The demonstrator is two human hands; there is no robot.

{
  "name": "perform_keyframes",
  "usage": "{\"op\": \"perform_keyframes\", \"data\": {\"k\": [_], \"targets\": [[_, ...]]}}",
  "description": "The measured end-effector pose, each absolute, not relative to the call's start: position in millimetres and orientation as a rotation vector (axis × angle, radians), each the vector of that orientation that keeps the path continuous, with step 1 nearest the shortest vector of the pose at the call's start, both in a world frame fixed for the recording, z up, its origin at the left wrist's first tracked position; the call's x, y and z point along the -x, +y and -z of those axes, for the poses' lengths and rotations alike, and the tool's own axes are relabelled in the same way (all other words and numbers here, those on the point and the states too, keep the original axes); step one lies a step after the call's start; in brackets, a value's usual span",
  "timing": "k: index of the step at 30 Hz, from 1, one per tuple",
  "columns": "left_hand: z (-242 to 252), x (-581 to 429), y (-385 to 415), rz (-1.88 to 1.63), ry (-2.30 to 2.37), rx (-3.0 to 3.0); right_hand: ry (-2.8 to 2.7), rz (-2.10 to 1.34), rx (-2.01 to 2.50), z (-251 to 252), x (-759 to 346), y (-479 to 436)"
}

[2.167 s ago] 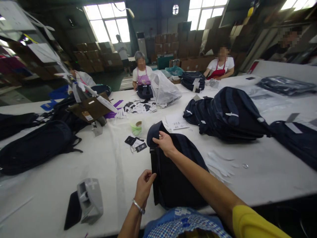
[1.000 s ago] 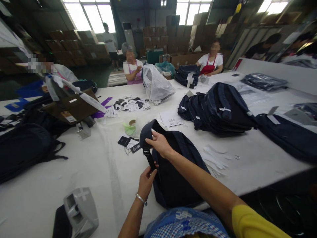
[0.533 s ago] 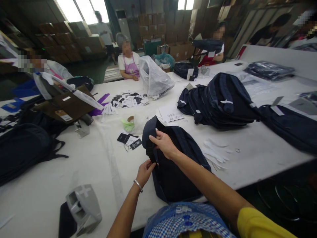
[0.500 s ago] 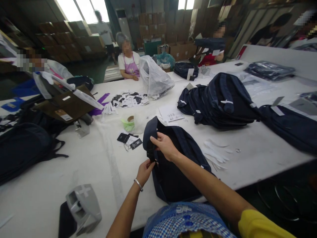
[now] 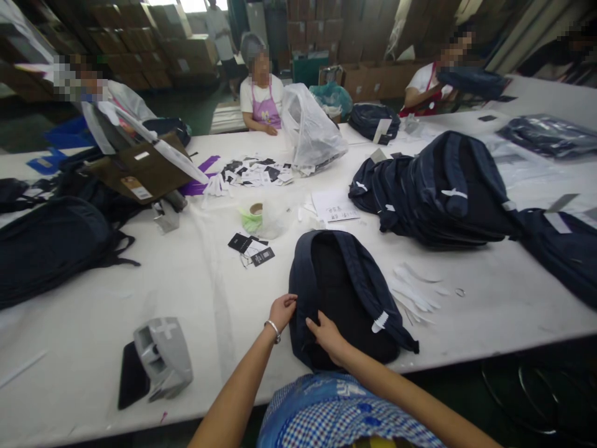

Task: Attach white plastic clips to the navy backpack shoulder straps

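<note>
A dark navy backpack [image 5: 342, 283] lies in front of me with its black padded back panel facing up. My left hand [image 5: 282, 311], wearing a silver bracelet, pinches the outer edge of the left shoulder strap [image 5: 304, 280]. My right hand [image 5: 327, 337] grips the same strap from its inner side, thumb raised and the other fingers partly hidden. Across the panel runs the right strap [image 5: 361, 267], with a white paper band [image 5: 380, 322] around its lower part.
A grey tape dispenser [image 5: 165, 358] stands on a black phone-like slab [image 5: 133, 376] at left. Hang tags [image 5: 252, 249] and a tape roll [image 5: 252, 216] lie ahead. Stacked backpacks [image 5: 433, 186] and white paper strips [image 5: 415, 289] are at right. A co-worker [image 5: 265, 102] sits across the table.
The left strap, lifted and folded over before, now lies down along the backpack. Both hands have come lower and nearer to me on it. The view has shifted.
</note>
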State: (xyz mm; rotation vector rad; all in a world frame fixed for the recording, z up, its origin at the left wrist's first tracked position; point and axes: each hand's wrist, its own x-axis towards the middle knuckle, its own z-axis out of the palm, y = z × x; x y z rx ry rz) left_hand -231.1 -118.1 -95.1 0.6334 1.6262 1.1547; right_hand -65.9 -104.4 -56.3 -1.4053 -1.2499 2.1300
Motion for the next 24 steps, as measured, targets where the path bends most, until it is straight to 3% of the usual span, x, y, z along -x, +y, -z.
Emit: {"op": "perform_keyframes", "data": {"k": [3,7,16,21,24], "targets": [[105.8,225.3,-119.1,-1.194,1.658,-0.599,-1.325,-1.989,1.459,66.1,61.2,-104.9],[105.9,215.4,-115.9,-1.268,1.706,-0.592,-1.288,-2.062,1.481,67.2,58.7,-105.9],[92.5,205.2,-124.2,-1.296,1.735,-0.675,-1.219,-2.44,1.467,41.6,46.9,-109.4],[96.5,207.3,-143.8,-1.227,1.688,-0.672,-0.968,-2.853,1.25,51.7,38.9,-126.1],[95.0,206.8,-151.1,-1.197,1.692,-0.708,-0.879,-2.886,1.235,59.9,36.5,-134.6]]}}
